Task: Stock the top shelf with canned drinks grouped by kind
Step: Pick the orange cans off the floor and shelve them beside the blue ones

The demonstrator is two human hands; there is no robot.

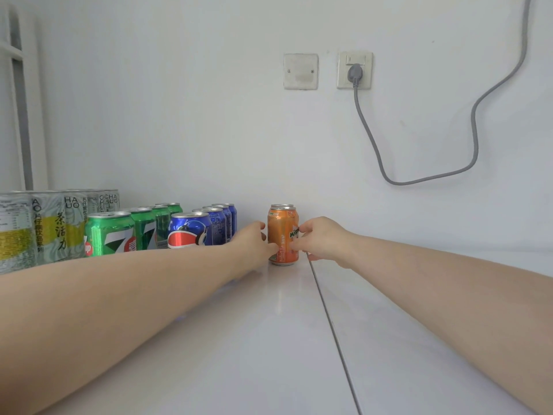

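An orange Mirinda can [281, 235] stands upright on the white shelf top [269, 339], with a second orange can directly behind it, only its rim showing. My left hand [254, 239] touches the front can's left side and my right hand [320, 239] its right side, fingers pressed to it. To the left run rows of blue Pepsi cans [191, 232], green 7up cans [110, 233] and tall pale tea cans [45, 226], each kind in its own row.
A white wall rises close behind the cans, carrying a blank plate [300, 71] and a socket [355, 70] with a grey cable [472, 127] looping down. A seam [332, 324] runs front to back across the shelf top. A white frame [18, 100] stands far left.
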